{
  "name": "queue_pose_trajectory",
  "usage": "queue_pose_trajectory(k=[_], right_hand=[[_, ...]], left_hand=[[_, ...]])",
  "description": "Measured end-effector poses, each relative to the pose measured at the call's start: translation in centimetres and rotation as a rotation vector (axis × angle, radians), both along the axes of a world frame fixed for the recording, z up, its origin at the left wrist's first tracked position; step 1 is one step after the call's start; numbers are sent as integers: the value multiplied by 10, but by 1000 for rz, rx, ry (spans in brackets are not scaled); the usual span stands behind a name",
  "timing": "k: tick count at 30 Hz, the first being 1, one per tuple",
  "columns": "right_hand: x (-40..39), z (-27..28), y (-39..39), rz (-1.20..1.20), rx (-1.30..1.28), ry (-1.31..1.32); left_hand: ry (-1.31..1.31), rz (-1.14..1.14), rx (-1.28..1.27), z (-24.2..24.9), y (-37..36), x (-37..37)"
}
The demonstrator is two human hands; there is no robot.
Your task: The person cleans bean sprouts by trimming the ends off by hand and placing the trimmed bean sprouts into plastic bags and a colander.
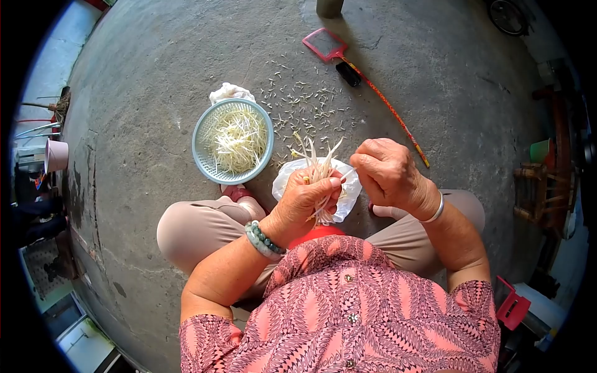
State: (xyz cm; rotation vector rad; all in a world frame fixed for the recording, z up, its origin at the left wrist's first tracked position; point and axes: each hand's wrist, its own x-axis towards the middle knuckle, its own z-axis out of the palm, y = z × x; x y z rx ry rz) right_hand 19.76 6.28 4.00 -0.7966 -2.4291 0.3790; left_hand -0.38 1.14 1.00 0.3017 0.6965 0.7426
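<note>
My left hand [308, 198] is closed around a small bunch of bean sprouts [318, 160], their pale stems fanning out above and below the fingers. Just to its right, my right hand [388, 171] is pinched, with a thin pale strand, apparently a bean sprout, running between its fingers and the bunch. Under both hands lies a white plastic bag [352, 198], partly hidden. A light blue plastic basket [198, 153] holding a heap of bean sprouts stands on the floor to the left. Small sprout scraps [311, 102] are scattered on the concrete beyond my hands.
A pink fly swatter [387, 102] with a long patterned handle lies ahead on the right, beside a small black object [347, 74]. Crumpled white plastic [231, 93] sits behind the basket. Along the left stands a pink bucket [56, 155]; wooden furniture [538, 186] is far right.
</note>
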Motion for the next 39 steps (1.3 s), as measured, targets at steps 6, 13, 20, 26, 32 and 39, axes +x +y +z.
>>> queue_pose_trajectory(k=[6, 13, 20, 26, 32, 39], right_hand=[[-1, 6, 0, 55, 47, -55], [-6, -8, -11, -156, -490, 302], [4, 5, 6, -342, -1032, 536], [1, 2, 1, -255, -990, 470], [2, 0, 3, -218, -727, 323], [-1, -2, -2, -127, -261, 167]], left_hand=[[29, 24, 12, 1, 2, 0], [16, -21, -16, 8, 4, 3], [20, -28, -7, 1, 3, 5], [-19, -74, -3, 3, 1, 5], [-45, -93, -22, 1, 0, 4], [-10, 11, -86, 6, 6, -1]])
